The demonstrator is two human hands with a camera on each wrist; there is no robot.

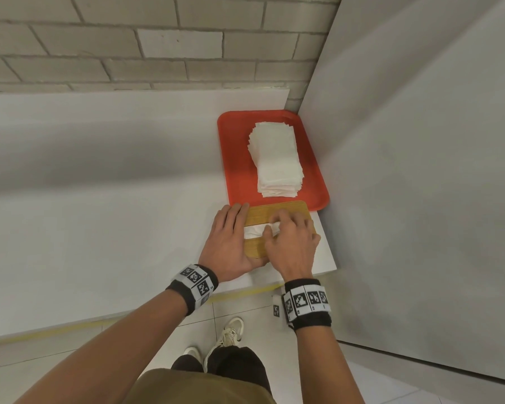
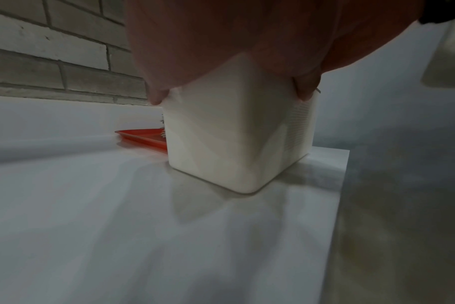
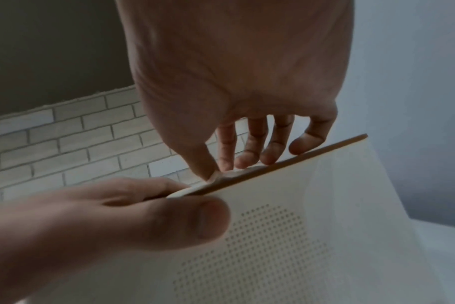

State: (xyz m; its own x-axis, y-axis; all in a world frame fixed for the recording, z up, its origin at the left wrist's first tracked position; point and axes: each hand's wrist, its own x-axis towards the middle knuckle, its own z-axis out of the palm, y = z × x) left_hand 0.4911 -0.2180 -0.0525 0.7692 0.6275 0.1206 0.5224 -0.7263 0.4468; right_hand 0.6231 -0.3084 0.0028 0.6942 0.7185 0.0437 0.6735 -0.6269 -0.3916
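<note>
The left forearm reaches in from the lower left, and the left hand (image 1: 229,240) lies against the left side of a white square plastic box (image 2: 234,144). Its fingers stretch flat along the left edge of the slotted bamboo lid (image 1: 263,215). Its thumb presses the near wall just under the lid's rim, so this grip clamps the box between thumb and fingers.

The box stands upright near the front right corner of the white worktop (image 1: 99,228). A white paper tissue (image 1: 252,231) lies across the lid's slot.

The right hand (image 1: 292,243) arches over the right half of the lid with its wrist raised and its fingertips bent down onto the bamboo. Its grip is narrow: thumb and forefinger pinch the bunched end of the tissue at the slot.

Left of the box the worktop runs wide and bare. The front edge is just beside the box, and the right edge is near it.

Behind the box, close against its far side, sits a red plastic tray (image 1: 228,158) carrying a stack of white paper napkins (image 1: 277,158). A grey wall panel (image 1: 420,170) rises just beside the tray's right rim.
</note>
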